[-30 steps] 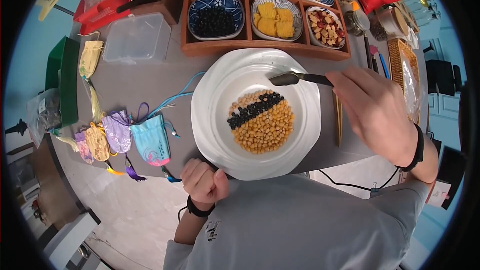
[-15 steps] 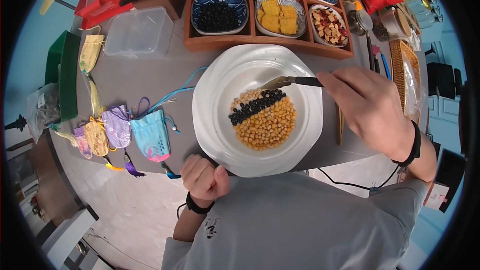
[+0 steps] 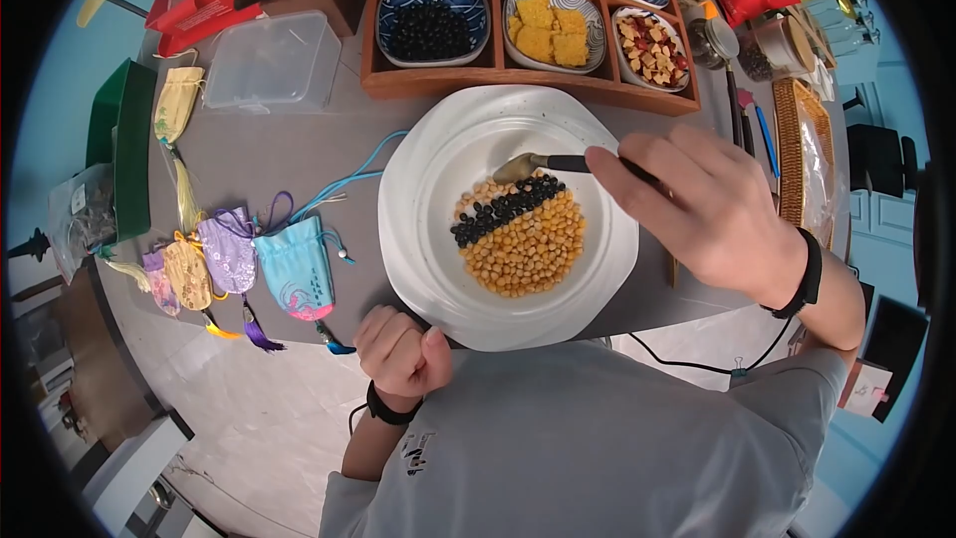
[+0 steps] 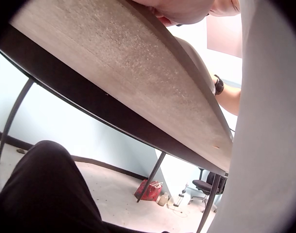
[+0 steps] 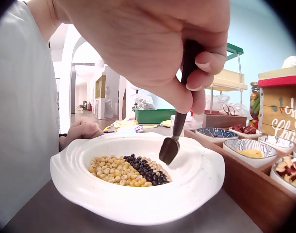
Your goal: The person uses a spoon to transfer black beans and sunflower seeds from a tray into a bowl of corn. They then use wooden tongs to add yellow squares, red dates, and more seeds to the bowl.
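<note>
My right hand pinches the dark handle of a small spoon over a white wavy-rimmed bowl. The spoon's bowl points down at the far inner side, close to a strip of pale beans. Beside that strip runs a diagonal band of black beans, and yellow kernels or beans fill the near part. In the right wrist view, thumb and fingers curl round the handle. My left hand rests with curled fingers at the table edge, near the bowl's front left, holding nothing.
Behind the bowl stands a wooden divided tray with small dishes of black beans, yellow pieces and dried fruit. Embroidered pouches lie at left, below a clear plastic box. A wicker basket is at right.
My right hand has moved left and carried the spoon from the bowl's far right inner side toward the pale beans. The left hand stays where it was.
</note>
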The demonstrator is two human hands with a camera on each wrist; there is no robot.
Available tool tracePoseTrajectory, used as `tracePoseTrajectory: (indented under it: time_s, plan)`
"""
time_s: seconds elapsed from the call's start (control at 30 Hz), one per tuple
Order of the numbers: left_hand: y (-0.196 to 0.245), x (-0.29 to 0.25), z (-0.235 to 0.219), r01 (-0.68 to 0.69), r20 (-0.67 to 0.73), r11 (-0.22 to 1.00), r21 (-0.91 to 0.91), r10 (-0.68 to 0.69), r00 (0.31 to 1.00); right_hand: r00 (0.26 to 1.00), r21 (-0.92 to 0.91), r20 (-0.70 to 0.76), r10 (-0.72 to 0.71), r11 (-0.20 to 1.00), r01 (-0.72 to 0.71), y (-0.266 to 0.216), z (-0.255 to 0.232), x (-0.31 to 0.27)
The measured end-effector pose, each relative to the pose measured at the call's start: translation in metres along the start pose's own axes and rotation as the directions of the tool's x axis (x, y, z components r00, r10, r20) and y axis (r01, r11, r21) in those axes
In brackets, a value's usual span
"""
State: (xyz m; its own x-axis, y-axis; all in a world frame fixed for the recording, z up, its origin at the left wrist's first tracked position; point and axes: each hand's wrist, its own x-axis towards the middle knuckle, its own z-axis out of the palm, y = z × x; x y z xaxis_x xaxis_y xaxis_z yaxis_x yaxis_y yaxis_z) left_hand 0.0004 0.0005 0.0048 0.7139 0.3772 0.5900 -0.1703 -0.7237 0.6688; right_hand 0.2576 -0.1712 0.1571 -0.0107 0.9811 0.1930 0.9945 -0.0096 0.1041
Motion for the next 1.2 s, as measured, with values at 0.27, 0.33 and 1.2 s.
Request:
tracePoseTrajectory:
  time_s: [0.27, 0.33, 1.2]
  plan:
    - [0.000, 0.001, 0.000, -0.008, -0.012, 1.000, 0.000, 0.008, 1.000, 1.000, -0.051, 0.006, 0.024, 0.998, -0.024, 0.000, -0.009, -0.004]
    - [0.000, 0.001, 0.000, -0.013, -0.010, 1.000, 0.001, 0.013, 1.000, 0.999, -0.049, 0.011, 0.039, 0.998, -0.038, 0.000, -0.010, -0.006]
    - [0.000, 0.002, 0.006, -0.084, -0.085, 0.996, -0.027, 0.081, 0.993, 0.996, -0.042, -0.019, 0.092, 0.995, -0.093, -0.018, -0.004, -0.018]
